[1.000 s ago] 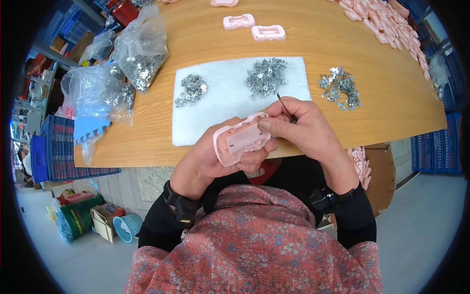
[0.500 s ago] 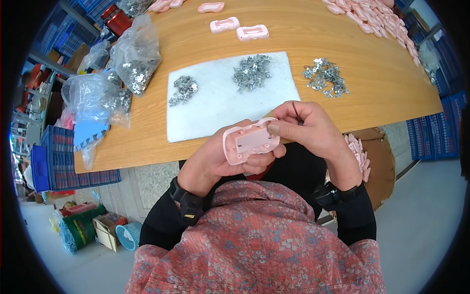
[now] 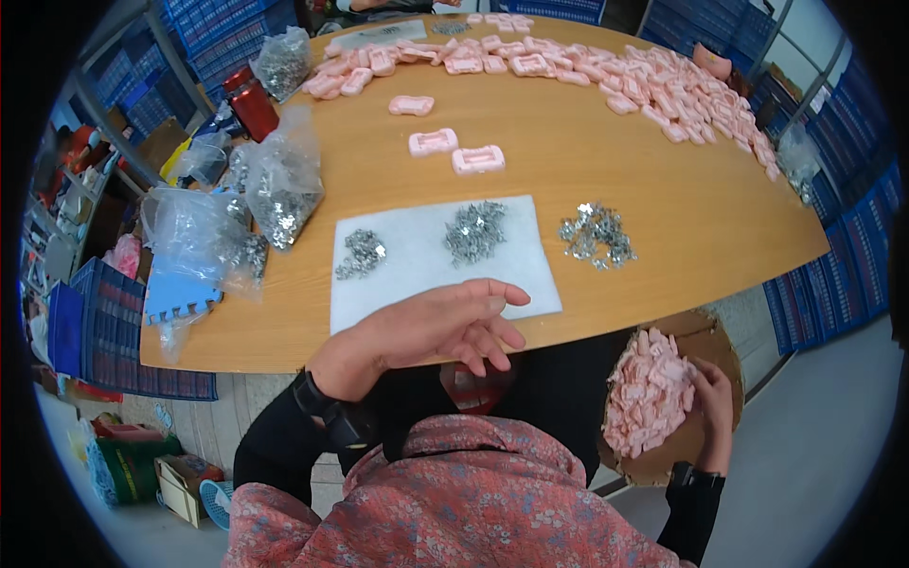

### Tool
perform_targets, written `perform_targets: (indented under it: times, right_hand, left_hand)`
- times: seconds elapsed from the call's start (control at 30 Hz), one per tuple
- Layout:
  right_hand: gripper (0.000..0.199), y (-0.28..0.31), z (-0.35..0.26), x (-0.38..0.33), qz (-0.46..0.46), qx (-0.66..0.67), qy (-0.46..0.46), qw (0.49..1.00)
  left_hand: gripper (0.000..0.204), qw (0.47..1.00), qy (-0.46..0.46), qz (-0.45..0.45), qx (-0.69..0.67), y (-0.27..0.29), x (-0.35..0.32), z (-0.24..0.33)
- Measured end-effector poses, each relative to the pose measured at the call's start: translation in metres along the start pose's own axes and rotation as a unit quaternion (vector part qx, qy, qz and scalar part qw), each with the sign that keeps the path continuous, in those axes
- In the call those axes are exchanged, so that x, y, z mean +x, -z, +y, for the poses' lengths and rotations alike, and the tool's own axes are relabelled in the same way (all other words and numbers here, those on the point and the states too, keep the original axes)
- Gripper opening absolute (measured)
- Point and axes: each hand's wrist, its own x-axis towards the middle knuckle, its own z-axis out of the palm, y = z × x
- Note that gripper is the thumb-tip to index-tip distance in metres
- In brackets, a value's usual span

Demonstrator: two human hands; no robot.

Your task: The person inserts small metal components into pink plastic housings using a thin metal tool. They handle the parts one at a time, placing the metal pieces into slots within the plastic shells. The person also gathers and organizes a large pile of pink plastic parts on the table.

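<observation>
Over the near edge of a white foam sheet [image 3: 426,289], my left hand [image 3: 440,327] is held out with nothing in it. Its fingers are apart and slightly bent. Down at the right, my right hand [image 3: 717,402] is in the cardboard box [image 3: 724,355], at the side of a heap of pink plastic shells [image 3: 649,402]. Its fingers curl against the heap and are partly hidden, so what they hold, if anything, does not show. A small pile of metal clips [image 3: 361,254] and a larger pile of metal parts [image 3: 475,233] lie on the sheet.
Another pile of metal parts [image 3: 598,235] lies right of the sheet. Pink shells [image 3: 478,159] sit beyond it, and a long heap of shells [image 3: 682,90] curves along the far edge. Plastic bags [image 3: 286,199] of metal parts and a red flask [image 3: 250,104] stand left. Blue crates surround the table.
The pink shell has left my left hand, which has opened. My right hand has moved from the shell down into the box, and its thin dark tool no longer shows. The view has tilted up.
</observation>
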Motion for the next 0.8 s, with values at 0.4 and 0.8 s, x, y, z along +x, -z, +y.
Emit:
perform_targets:
  times: [0.4, 0.8]
  right_hand:
    - [0.020, -0.065, 0.002, 0.006, 0.039, -0.085, 0.165, 0.982]
    - [0.015, -0.128, -0.138, 0.022, -0.018, -0.098, 0.260, 0.960]
  left_hand:
    - [0.032, 0.561, -0.178, 0.450, 0.671, 0.208, 0.126, 0.098]
    - [0.065, 0.614, -0.027, 0.394, 0.684, 0.235, 0.147, 0.130]
